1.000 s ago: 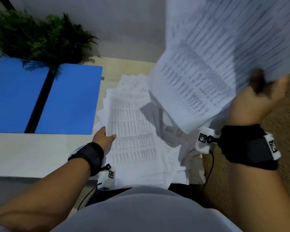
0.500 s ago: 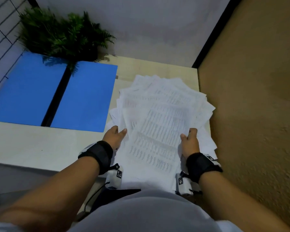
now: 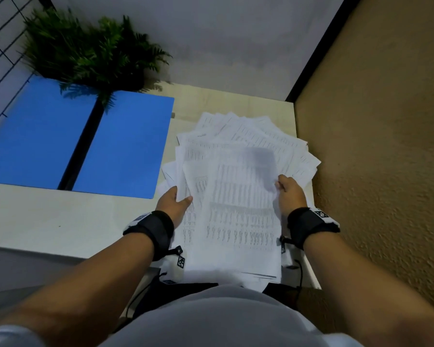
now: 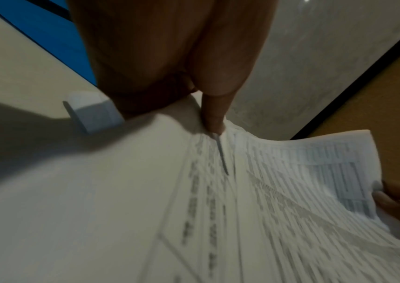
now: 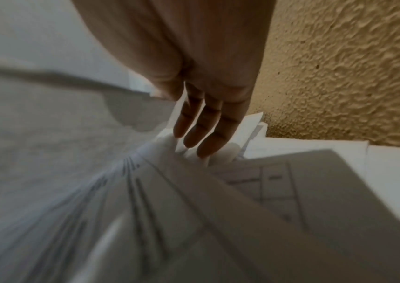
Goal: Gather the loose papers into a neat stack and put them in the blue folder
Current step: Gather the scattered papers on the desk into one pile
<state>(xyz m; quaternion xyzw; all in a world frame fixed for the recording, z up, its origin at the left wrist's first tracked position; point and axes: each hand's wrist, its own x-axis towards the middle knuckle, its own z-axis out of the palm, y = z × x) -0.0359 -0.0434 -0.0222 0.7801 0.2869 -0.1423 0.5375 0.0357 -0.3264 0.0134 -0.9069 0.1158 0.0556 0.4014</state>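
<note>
Papers, print blurred unreadable, held by both hands.

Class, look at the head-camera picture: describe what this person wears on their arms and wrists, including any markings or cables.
Forearms are bare, with no sleeves over them. Each wrist carries a wide black strap holding a small white camera unit printed with black-and-white square tags. A thin black cable trails from each unit. No rings or gloves show.

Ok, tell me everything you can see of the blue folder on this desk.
The blue folder lies open and flat on the pale desk, left of the papers. Its two plain matte blue panels flank a dark spine strip. Nothing lies inside it. Fronds of the green plant hang over its far edge. Neither hand touches it, and its left part runs out of the head view.
</note>
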